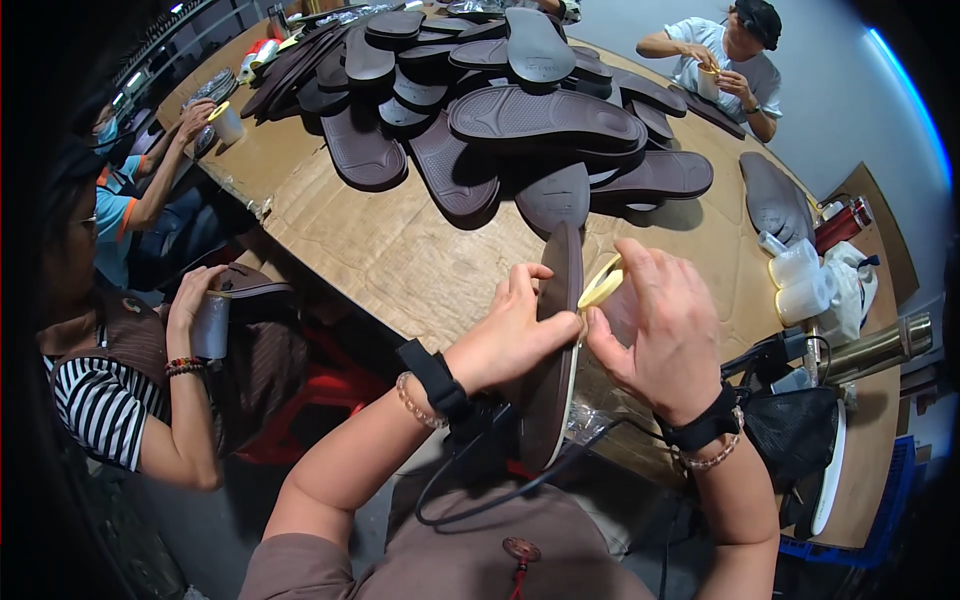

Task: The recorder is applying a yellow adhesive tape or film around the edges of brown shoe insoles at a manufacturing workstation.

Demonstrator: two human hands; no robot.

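Observation:
My left hand [515,330] grips a dark brown shoe sole [556,345] held on edge, its pale rim turned toward my right hand. My right hand [655,325] holds a clear cup with a yellowish rim [603,285] and pinches against the sole's edge near its upper part. Both wrists wear black straps and bead bracelets. A black cable hangs from my left wrist.
A heap of dark soles [500,110] covers the cardboard-topped table [400,250]. A lone sole [775,195], white tubs [800,280] and flasks [875,348] lie at right. People at the left [150,370] and far right [725,65] hold cups and soles.

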